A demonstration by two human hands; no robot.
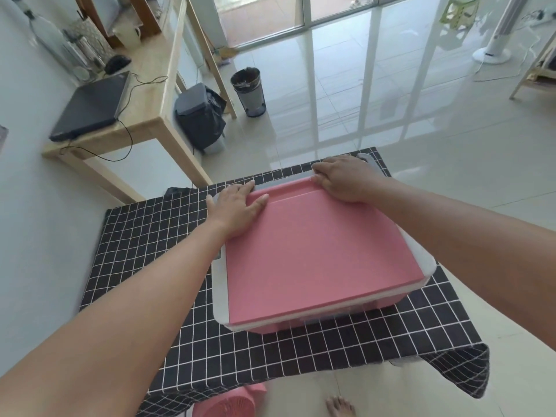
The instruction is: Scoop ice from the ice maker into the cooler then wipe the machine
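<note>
A pink cooler with a flat pink lid (316, 251) and a white rim stands on a small table under a black grid-pattern cloth (144, 236). My left hand (237, 206) lies flat on the lid's far left corner, fingers straight. My right hand (343, 179) rests on the lid's far right edge, its fingers bent over that edge. The lid is down, so the cooler's inside is hidden. No ice maker, scoop or wiping cloth is in view.
A wooden desk (144, 115) with a closed laptop (90, 106), bottles and a jug stands at the left wall. Two bins (249, 91) sit on the glossy tiled floor beyond. A pink object (225, 401) lies under the table's near edge beside a bare foot (340, 406).
</note>
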